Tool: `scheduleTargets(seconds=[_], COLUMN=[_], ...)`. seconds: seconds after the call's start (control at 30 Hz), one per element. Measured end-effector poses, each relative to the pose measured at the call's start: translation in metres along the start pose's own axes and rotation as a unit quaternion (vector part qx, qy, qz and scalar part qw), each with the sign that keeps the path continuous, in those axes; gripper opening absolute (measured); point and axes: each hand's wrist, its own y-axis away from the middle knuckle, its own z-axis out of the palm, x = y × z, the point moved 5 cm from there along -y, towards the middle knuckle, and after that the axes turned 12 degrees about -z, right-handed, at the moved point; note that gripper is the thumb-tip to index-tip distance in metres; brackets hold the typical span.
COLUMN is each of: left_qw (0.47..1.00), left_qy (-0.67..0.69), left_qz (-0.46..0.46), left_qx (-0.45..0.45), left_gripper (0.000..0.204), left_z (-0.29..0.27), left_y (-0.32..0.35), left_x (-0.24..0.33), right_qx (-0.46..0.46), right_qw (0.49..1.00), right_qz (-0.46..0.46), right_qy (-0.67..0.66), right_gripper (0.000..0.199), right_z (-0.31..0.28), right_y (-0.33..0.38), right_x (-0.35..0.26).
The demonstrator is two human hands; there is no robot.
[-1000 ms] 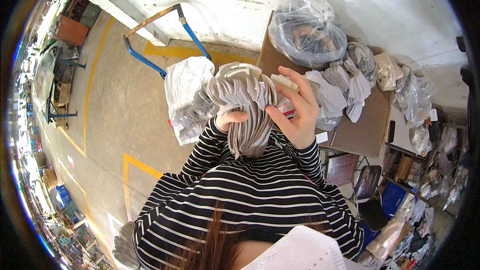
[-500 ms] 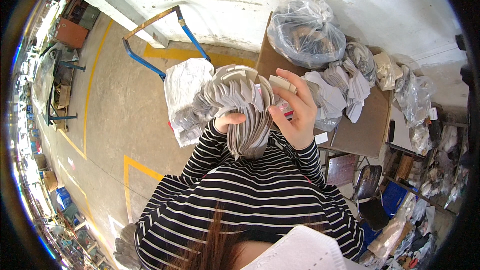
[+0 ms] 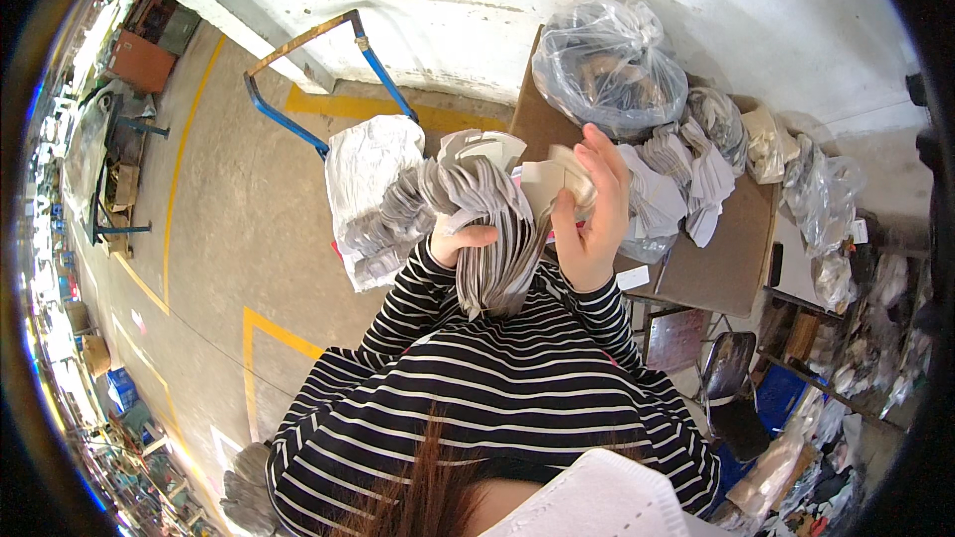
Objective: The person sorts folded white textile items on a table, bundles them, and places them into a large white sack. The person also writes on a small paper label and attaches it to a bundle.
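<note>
My left hand (image 3: 462,241) is wrapped round a thick bundle of thin grey-white cut pieces (image 3: 487,264), its thumb lying across the near side. The pieces curve over and fan out at the top; their material is hard to make out. To the right of the bundle, my right hand (image 3: 593,214) pinches a few pale pieces (image 3: 559,182) between thumb and fingers. These are bent away from the rest, leaving a gap at the top, and their lower ends run down close to the bundle. The fingertips are slightly blurred.
Left of the bundle, more grey pieces (image 3: 376,254) lie by a white sack (image 3: 373,154) near a blue trolley handle (image 3: 386,83). At right, a brown table (image 3: 701,273) bears a clear plastic bag (image 3: 609,65) and stacks of white pieces (image 3: 652,189). A chair (image 3: 729,363) stands below.
My right hand has drawn several pale pieces rightward from the bundle, and a gap has opened between them. My left hand keeps its grip in nearly the same place.
</note>
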Motion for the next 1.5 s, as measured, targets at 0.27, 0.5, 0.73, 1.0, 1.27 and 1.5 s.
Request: scheduleTargets(seconds=[0.27,0.5,0.73,1.0,1.27,1.5], left_qw=[0.998,1.000,1.000,1.000,0.996,0.996], left_qy=[0.020,0.012,-0.020,-0.012,-0.074,-0.081], left_qz=[-0.047,-0.009,0.006,0.010,-0.008,0.021], left_qx=[0.039,0.009,-0.002,0.006,0.044,0.036], left_gripper=[0.058,0.056,0.056,0.055,0.062,0.062], left_z=[-0.002,-0.001,0.003,0.005,-0.005,0.007], left_y=[-0.004,-0.008,-0.009,-0.005,-0.006,-0.006], left_x=[-0.008,-0.006,0.002,0.007,-0.001,0.006], right_qx=[-0.042,-0.070,-0.058,-0.052,-0.058,-0.050], right_qw=[0.992,0.995,0.994,0.997,0.989,0.990], right_qz=[-0.104,-0.064,-0.063,-0.043,-0.013,-0.010], right_qy=[0.052,0.037,0.064,0.050,0.137,0.133], right_gripper=[0.031,0.027,0.033,0.026,0.033,0.029], right_z=[0.003,-0.004,-0.001,0.000,0.007,0.010], right_y=[0.006,-0.001,-0.005,-0.002,-0.008,-0.007], right_x=[-0.001,-0.002,-0.006,-0.002,-0.015,-0.014])
